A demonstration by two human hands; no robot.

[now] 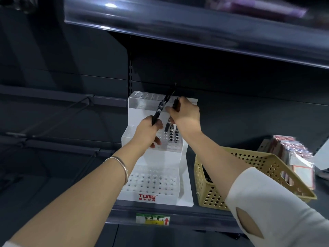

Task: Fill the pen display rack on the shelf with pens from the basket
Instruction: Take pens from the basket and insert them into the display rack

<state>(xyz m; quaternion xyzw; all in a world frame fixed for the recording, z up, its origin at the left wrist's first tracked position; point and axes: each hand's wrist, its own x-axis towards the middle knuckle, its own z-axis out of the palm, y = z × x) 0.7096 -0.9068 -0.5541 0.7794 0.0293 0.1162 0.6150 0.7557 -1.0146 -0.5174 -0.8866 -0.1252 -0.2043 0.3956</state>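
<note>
Left hand [150, 131]: raised in front of the rack's middle tier, fingers curled round the lower end of a black pen [162, 104]. The pen slants up and to the right, and its tip reaches past the top tier.
Right hand [186, 113]: just right of the left hand, over the middle tier. Its fingers are bent and pinch a second black pen [175, 104], of which only a short end shows above the knuckles.
Pen display rack [137, 116]: white and clear with three stepped tiers of holes, standing on the shelf [204, 221]. "TOME" is printed in red on its front.
Standing pens [173, 134]: a small cluster upright in holes at the right of the middle tier, directly below the right hand. The bottom tier's holes are unfilled.
Basket [258, 166]: tan and perforated, on the shelf just right of the rack. Dark pens [205, 174] show through its near wall.
Bracelet [122, 166]: a silver band on the left wrist.
Sleeve [267, 202]: white, on the right forearm.
Packets [293, 154]: a row of clear-wrapped goods beyond the basket.
Shelf label [153, 219]: green and yellow with a red arrow, on the shelf's front edge below the rack.
</note>
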